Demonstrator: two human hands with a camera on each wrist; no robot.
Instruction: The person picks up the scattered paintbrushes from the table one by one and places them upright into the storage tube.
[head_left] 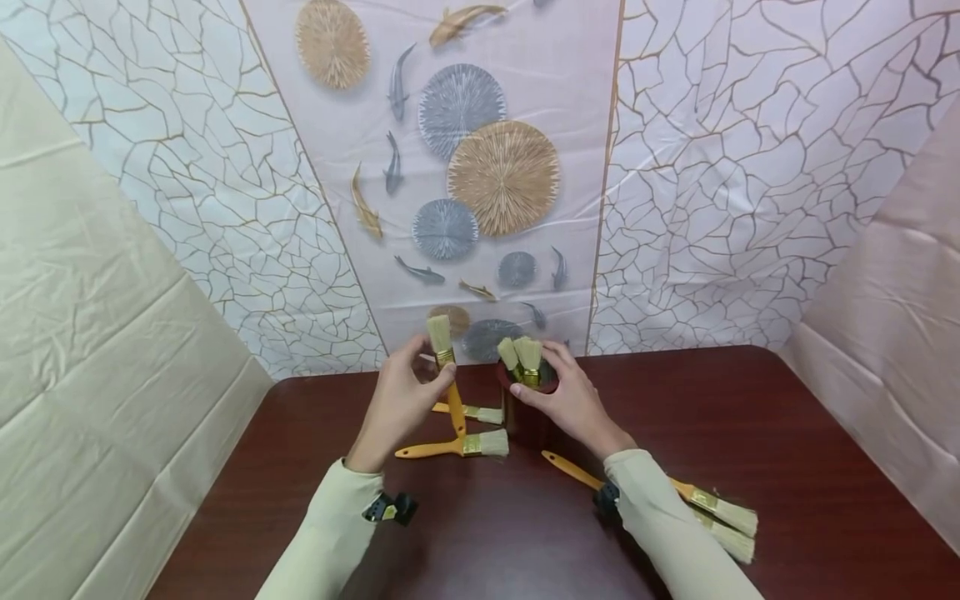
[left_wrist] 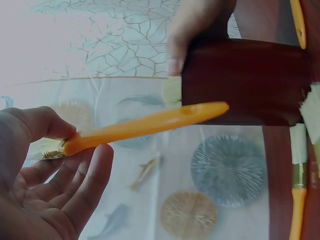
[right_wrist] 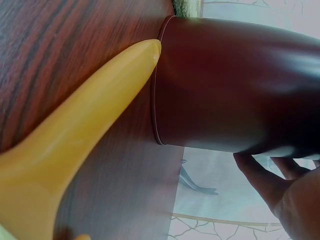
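Note:
My left hand (head_left: 397, 396) pinches a paintbrush (head_left: 455, 408) near its metal band, its pale bristles upward and its orange handle hanging down. In the left wrist view the tip of this handle (left_wrist: 150, 126) overlaps the side of a dark red cup (left_wrist: 245, 82). My right hand (head_left: 573, 400) holds that cup near its rim, thumb at the front and fingers around the far side. Several paintbrushes (head_left: 529, 354) stand in the cup with bristles up; their handles are hidden inside. The right wrist view shows the cup's smooth side (right_wrist: 225, 85) and its base on the table.
Two paintbrushes (head_left: 487, 443) lie left of the cup on the dark red table (head_left: 480, 533). More brushes (head_left: 731, 510) lie at the right, partly under my right forearm; one orange handle (head_left: 572, 469) points toward the cup. A patterned cloth (head_left: 675, 208) hangs behind the table.

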